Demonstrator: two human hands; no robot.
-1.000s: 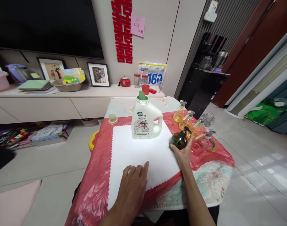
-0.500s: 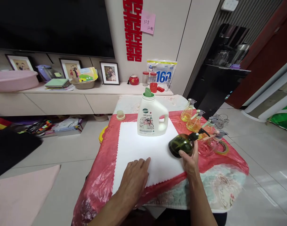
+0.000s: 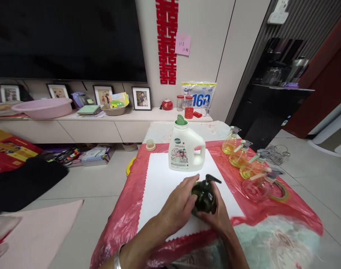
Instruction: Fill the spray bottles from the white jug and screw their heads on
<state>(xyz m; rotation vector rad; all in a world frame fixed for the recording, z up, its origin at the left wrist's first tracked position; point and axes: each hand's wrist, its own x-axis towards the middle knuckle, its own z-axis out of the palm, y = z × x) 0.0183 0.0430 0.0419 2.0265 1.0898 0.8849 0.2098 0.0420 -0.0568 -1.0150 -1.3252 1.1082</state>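
Pale cabinets [image 3: 86, 129] are lining the far wall beneath a dark television [image 3: 66, 41], and red plastic [image 3: 117, 228] is covering much of the worktop [image 3: 165, 131], with a white sheet [image 3: 159, 186] lying over it. I am holding a green bottle [image 3: 204, 198] over the near right part of that sheet; whether its base is touching down, I cannot tell. My left fingers [image 3: 189, 182] are curling round its left side and my right fingers [image 3: 217, 192] are hugging its right, both spreading just as wide as its round belly. Its black pump [image 3: 208, 178] is pointing right. I am judging the wall stiff and smooth, likely slippery if wet, perhaps breakable if it is glass. Its weight is probably staying modest, though I am not making out its fill. Belly-holding from both sides is seeming safest, since the pump could be dipping or twisting under a grip. Farther off, a white jug [image 3: 187, 140] is standing, and four clear bottles [image 3: 239, 158] are lining the right.
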